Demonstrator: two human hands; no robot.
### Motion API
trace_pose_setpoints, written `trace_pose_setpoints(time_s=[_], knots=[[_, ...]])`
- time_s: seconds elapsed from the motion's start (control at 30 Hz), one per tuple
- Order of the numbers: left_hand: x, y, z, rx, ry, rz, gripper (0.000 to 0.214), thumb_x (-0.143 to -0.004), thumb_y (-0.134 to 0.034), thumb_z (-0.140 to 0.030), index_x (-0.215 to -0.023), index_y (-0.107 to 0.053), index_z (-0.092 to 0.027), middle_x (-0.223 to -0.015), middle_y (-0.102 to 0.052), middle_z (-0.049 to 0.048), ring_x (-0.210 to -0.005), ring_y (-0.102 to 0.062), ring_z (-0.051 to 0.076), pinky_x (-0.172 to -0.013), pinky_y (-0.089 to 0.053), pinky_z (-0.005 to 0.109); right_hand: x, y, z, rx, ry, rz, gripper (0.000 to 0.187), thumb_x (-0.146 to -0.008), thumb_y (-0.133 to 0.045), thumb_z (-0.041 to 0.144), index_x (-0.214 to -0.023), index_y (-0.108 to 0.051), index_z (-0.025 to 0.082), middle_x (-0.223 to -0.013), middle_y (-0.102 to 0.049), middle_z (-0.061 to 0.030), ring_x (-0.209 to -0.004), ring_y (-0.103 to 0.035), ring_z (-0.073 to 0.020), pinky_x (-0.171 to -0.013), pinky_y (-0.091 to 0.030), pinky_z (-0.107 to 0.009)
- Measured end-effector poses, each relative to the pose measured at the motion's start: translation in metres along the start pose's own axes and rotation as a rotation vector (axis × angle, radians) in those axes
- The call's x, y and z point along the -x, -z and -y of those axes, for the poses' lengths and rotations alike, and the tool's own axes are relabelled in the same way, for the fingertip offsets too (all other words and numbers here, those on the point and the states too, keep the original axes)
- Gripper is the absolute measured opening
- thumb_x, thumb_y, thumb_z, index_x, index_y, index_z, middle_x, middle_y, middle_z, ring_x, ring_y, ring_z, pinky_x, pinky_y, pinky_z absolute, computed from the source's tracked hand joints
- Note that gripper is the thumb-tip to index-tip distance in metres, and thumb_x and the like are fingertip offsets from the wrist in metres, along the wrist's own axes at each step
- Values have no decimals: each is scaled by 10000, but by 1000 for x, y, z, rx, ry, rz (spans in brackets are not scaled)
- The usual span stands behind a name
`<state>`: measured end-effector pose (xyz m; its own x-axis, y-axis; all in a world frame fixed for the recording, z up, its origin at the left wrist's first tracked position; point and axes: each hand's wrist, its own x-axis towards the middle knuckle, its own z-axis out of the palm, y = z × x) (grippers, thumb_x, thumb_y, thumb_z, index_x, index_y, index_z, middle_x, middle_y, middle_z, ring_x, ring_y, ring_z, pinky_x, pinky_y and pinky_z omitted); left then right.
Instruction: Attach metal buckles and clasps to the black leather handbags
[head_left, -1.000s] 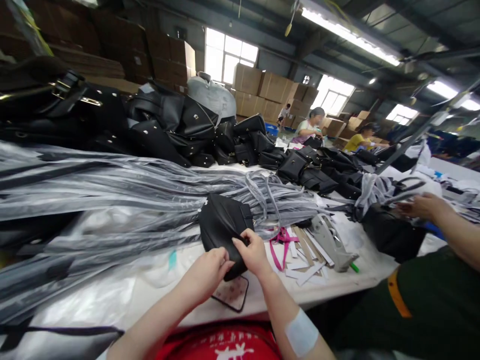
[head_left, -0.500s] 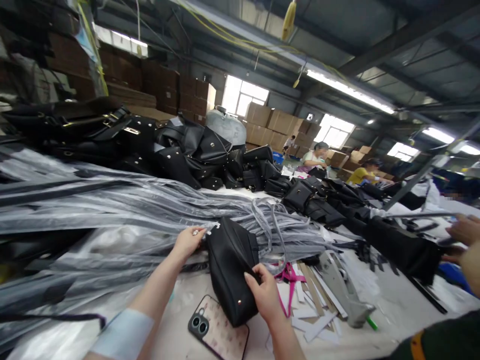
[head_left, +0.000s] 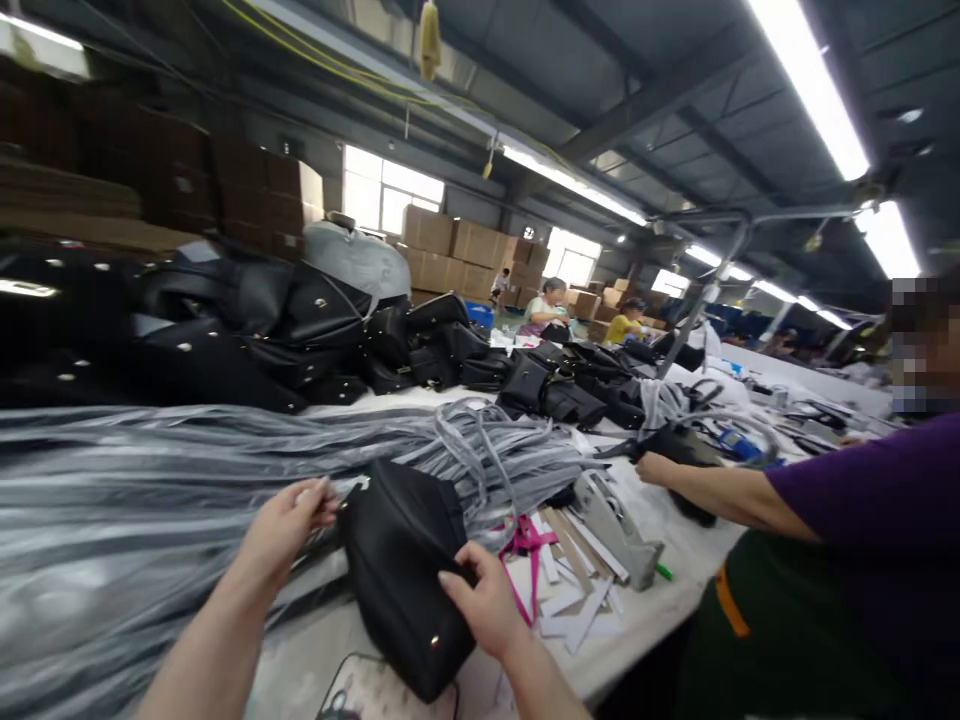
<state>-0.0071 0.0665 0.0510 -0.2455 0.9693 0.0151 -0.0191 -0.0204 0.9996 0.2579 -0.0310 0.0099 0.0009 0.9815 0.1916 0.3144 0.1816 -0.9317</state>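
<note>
- White worktable (head_left: pixel 686 570) spread under and around the black leather-look bag (head_left: pixel 401 570), its near edge running off to the bag's right;
- heap of black bags with metal studs (head_left: pixel 255 310) lay beyond the black leather-look bag, mostly to its left;
- co-worker in a purple top (head_left: pixel 862 490) was well to the bag's right, one arm reaching over the table;
- long bundle of plastic-wrapped straps (head_left: pixel 225 460) stretched just behind the bag and out to its left;
- the bag itself stood tilted at the near side of the table, a small metal stud low on its front;
- grey hand tool (head_left: pixel 615 530) lay to the bag's right, past some loose strips (head_left: pixel 570 600);
- right hand (head_left: pixel 484 600) held the bag's right side, thumb and fingers closed on it;
- left hand (head_left: pixel 289 520) hung just left of the bag's upper corner, fingers drawn together; whether they pinched anything small I could not tell;
- patterned phone (head_left: pixel 375 690) lay partly hidden beneath the bag's lower end;
- pink ribbon (head_left: pixel 531 540) lay just right of the bag.
</note>
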Motion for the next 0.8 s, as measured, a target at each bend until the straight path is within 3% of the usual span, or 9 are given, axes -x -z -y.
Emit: trace_pose_setpoints(time_s=[0.07, 0.23, 0.43, 0.6, 0.8], knots=[[-1, -3, -5, -9, -67, 44, 501, -552, -667, -623, -757, -568, -177, -728, -678, 48, -662, -656, 175, -636, -553, 298, 0, 0, -4, -6, 9, 31, 204, -785, -621, 341, -734, -493, 191, -691, -464, 31, -708, -468, -145, -669, -373, -252], [-12, -5, 1, -175, -94, 48, 360, -600, -690, -479, -801, -634, -185, -593, -620, -16, -538, -599, 152, -543, -506, 261, 3, -1, -11, 12, 15, 62, 245, -823, -599, 404, -752, -493, 195, -708, -470, 23, -717, -472, -152, -673, -383, -252], [-15, -13, 9, -355, -120, 69, 249, -659, -672, -416, -761, -687, -190, -607, -631, 0, -502, -554, 141, -495, -447, 240, 5, -1, -12, -13, 14, 77, 248, -830, -599, 401, -750, -487, 195, -706, -465, 24, -708, -474, -151, -668, -388, -252], [-16, -15, 14, -404, -116, 63, 258, -699, -635, -430, -718, -662, -174, -571, -603, 0, -472, -527, 133, -491, -429, 237, 6, -1, -8, -7, 22, 86, 239, -830, -595, 388, -742, -487, 194, -698, -455, 26, -702, -469, -149, -667, -385, -252], [-11, -14, 16, -389, -143, 56, 340, -696, -634, -425, -936, -692, -191, -667, -650, 7, -556, -564, 145, -519, -429, 230, 9, -3, -11, 22, 29, 76, 242, -829, -594, 388, -740, -479, 195, -686, -443, 32, -689, -468, -145, -646, -374, -249]])
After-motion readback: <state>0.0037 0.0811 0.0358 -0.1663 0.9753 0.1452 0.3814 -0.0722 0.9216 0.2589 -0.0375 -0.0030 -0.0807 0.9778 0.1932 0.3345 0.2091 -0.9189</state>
